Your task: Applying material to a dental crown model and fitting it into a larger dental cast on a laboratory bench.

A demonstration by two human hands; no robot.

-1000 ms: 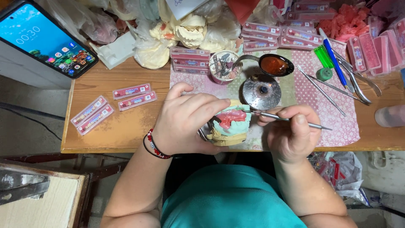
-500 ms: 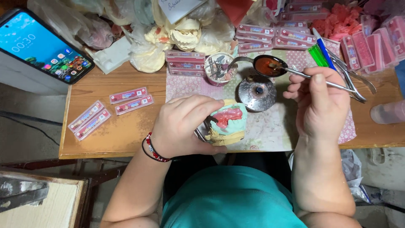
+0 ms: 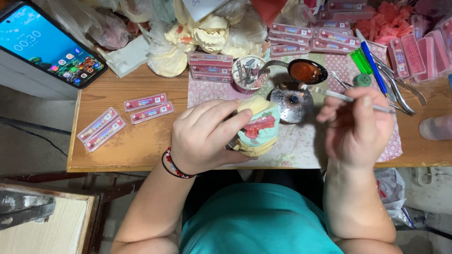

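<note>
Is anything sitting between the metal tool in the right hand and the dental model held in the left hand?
Nothing visible. The right hand holds the metal tool above the domed metal burner; open mat separates it from the dental model in the left hand.

Wooden worktop (image 3: 141, 146) carries a pink patterned mat (image 3: 301, 146), four flat pink cases (image 3: 123, 118) at its left end, a smartphone (image 3: 44, 42), and stacked pink boxes (image 3: 209, 66).
</note>
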